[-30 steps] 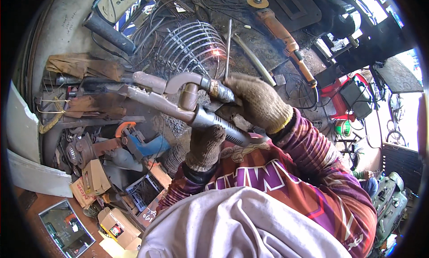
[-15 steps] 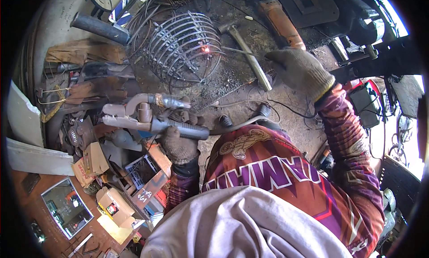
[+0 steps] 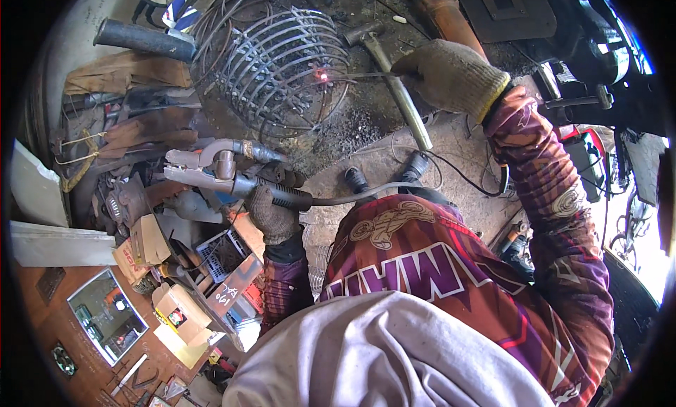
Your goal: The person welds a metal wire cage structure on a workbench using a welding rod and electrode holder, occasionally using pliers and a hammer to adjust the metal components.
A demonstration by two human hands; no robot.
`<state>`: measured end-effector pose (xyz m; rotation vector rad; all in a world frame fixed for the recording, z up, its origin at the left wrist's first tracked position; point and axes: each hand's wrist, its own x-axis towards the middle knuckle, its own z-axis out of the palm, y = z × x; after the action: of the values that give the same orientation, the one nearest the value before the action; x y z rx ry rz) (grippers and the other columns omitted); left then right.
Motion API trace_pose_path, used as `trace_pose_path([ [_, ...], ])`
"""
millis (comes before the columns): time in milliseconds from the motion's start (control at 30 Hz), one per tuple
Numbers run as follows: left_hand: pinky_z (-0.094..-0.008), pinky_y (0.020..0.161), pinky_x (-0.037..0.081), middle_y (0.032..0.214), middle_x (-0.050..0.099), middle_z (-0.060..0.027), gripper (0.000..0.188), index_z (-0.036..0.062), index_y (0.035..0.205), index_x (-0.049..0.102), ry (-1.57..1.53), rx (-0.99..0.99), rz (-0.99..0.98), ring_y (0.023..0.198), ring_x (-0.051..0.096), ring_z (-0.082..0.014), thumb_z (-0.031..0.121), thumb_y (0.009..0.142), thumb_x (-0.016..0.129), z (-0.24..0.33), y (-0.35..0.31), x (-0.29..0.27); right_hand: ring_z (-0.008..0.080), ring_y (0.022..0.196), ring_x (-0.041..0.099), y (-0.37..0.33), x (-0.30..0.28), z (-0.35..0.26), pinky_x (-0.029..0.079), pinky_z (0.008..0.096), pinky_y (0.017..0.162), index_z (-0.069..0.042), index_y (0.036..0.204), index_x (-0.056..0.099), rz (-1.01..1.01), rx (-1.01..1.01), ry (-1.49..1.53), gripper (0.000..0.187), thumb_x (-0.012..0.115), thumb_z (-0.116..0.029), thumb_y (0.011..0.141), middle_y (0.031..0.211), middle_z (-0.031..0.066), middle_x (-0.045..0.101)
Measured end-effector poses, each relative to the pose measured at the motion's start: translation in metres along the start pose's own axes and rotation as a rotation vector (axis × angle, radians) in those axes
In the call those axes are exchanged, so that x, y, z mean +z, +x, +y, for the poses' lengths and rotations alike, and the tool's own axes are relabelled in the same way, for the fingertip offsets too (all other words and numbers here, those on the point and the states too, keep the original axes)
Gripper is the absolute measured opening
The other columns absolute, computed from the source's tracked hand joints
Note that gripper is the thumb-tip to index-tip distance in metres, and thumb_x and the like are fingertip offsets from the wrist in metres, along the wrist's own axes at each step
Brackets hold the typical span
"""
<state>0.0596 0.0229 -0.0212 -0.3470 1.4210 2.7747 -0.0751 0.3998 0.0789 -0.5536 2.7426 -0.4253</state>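
Observation:
My left hand, in a dark-stained work glove, is wrapped round the black grip of a welding electrode holder. The holder's jaws point left, and its cable trails off to the right. My gloved right hand pinches one end of a thin metal rod. That rod's other end reaches a small red-hot spot on a round cage of bent metal rods, which lies on the dark work surface ahead of me. Between the cage and my right hand lies a hammer with a metal handle.
An orange angle grinder lies at the far right. A dark pipe and coiled wire sit far left. Cardboard boxes and a framed mirror are at near left. My shoes stand by a black cable.
My right hand has moved left and farther from me with the rod, whose end stays by the glowing spot. The view has shifted slightly. My left hand keeps its grip on the electrode holder.

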Motion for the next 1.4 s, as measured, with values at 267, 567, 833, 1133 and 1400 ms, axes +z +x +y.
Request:
trace_pose_path([
  [267,-0.0412,0.069,0.049,0.094,0.062,-0.0091,0.04,0.0032,0.111,0.062,0.105,0.058,0.092,0.08,0.057,-0.0258,0.031,0.083,0.072,0.0,-0.002,0.021,0.036,0.103,0.073,0.011,0.017,-0.016,0.056,0.0447,0.093,-0.007,0.125,0.074,-0.018,-0.015,0.073,0.034,0.061,-0.026,0.099,0.11,0.0175,0.077],
  [567,-0.0443,0.08,0.055,0.1,0.066,-0.0126,0.042,0.0021,0.117,0.062,0.12,0.081,0.036,0.092,0.065,-0.0305,0.028,0.085,0.069,0.003,0.002,0.023,0.0379,0.103,0.073,0.007,0.017,-0.021,0.056,0.045,0.094,-0.004,0.127,0.072,-0.019,0.006,0.143,0.036,0.059,-0.023,0.1,0.113,0.0204,0.076],
  [833,-0.0415,0.074,0.051,0.095,0.064,-0.01,0.04,0.001,0.107,0.065,0.158,0.03,0.183,0.083,0.061,-0.0269,0.032,0.083,0.071,-0.002,0.002,0.019,0.0313,0.096,0.075,0.003,0.023,-0.023,0.057,0.0405,0.091,-0.001,0.129,0.071,-0.055,0.066,0.291,0.037,0.06,-0.025,0.102,0.104,0.0193,0.078],
  [1133,-0.0458,0.088,0.056,0.104,0.068,-0.0138,0.041,0.0013,0.116,0.062,0.105,0.043,0.028,0.097,0.068,-0.0309,0.025,0.084,0.068,-0.002,0.004,0.007,0.0238,0.087,0.076,-0.001,0.024,-0.034,0.058,0.036,0.086,-0.001,0.133,0.068,-0.087,0.132,0.352,0.037,0.057,-0.02,0.104,0.096,0.015,0.079],
  [1400,-0.0462,0.091,0.058,0.107,0.068,-0.0153,0.046,0.0022,0.127,0.057,0.121,0.083,0.023,0.098,0.069,-0.032,0.018,0.085,0.067,-0.003,0.004,0.001,0.0266,0.089,0.076,-0.005,0.032,-0.036,0.059,0.038,0.087,-0.004,0.135,0.068,-0.036,0.144,0.383,0.038,0.057,-0.018,0.101,0.098,0.0171,0.078],
])
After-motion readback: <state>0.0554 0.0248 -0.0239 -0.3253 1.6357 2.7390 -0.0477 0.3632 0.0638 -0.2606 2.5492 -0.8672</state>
